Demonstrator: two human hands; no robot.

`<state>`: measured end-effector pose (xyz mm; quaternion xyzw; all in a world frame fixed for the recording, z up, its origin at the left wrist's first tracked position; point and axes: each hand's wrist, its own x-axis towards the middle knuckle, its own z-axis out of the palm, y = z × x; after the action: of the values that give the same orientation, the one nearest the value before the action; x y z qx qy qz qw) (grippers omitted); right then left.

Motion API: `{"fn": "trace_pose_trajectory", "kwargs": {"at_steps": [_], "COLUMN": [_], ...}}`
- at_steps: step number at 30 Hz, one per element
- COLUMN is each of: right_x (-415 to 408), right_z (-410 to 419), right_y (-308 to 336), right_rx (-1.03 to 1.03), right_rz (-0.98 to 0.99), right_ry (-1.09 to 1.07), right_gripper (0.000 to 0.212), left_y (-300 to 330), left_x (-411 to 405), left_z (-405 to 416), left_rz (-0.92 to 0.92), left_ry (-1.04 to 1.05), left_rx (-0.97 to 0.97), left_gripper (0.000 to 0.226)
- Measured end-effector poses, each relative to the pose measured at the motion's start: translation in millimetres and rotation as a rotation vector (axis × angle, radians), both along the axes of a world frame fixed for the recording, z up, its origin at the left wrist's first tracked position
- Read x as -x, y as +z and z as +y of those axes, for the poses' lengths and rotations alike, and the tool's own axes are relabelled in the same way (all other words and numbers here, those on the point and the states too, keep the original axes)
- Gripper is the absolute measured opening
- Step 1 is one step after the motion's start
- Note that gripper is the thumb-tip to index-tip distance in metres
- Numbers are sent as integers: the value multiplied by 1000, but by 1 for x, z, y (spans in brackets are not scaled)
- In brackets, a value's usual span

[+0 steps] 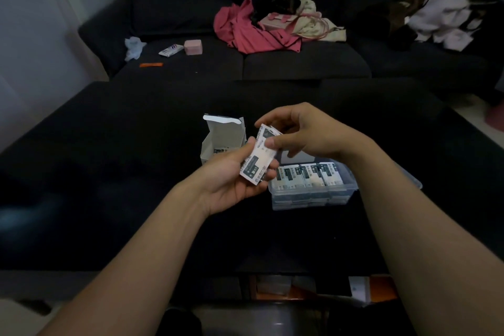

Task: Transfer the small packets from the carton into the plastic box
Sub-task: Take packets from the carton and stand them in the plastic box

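Your left hand (231, 180) lies palm up with its fingers curled under a stack of small white packets with dark printed labels (257, 162), thumb on the top edge, while your right hand (297, 131) pinches the upper end of the same stack between thumb and forefinger, its other fingers loosely bent over it. Both hands hold the stack in the air, with the open white cardboard carton (222, 139) just beyond your left hand, flap up, and a few dark-printed packets showing inside it. The clear plastic box (313, 188) sits directly under and just past your right wrist on the dark surface (136, 144), already lined with a row of upright packets that nearly fills its near side. The main risk, as I judge it, is the stack fanning out: the packets look slick and thin, and you grip them only at their ends, so loosening one hand before the other has squared them could let some slide to the surface. Space is the other concern; the free gap in the box is hidden behind your right hand, so I cannot tell how much room remains, and forcing the whole stack in could tip the standing row. Your left forearm also passes close to the light carton, which a careless sweep could knock over.
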<state>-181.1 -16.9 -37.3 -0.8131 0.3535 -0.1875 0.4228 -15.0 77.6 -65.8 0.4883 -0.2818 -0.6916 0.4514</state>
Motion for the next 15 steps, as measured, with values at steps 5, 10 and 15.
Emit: {"fn": "trace_pose_trajectory", "kwargs": {"at_steps": [5,10,15], "right_x": [1,-1,-4], "right_z": [-1,2,7], "right_y": [-1,-3,-2], "right_rx": [-11,-90,-210], "right_rz": [-55,12,-235], "right_ry": [-1,43,-144], "right_gripper": [28,17,19], "left_y": [-3,-8,-3], "left_x": [-2,-1,3], "left_z": [-4,-10,-11], "left_rz": [-146,-238,-103], "left_ry": [-3,86,341], "left_rx": [11,49,201], "left_gripper": [36,32,22]}}
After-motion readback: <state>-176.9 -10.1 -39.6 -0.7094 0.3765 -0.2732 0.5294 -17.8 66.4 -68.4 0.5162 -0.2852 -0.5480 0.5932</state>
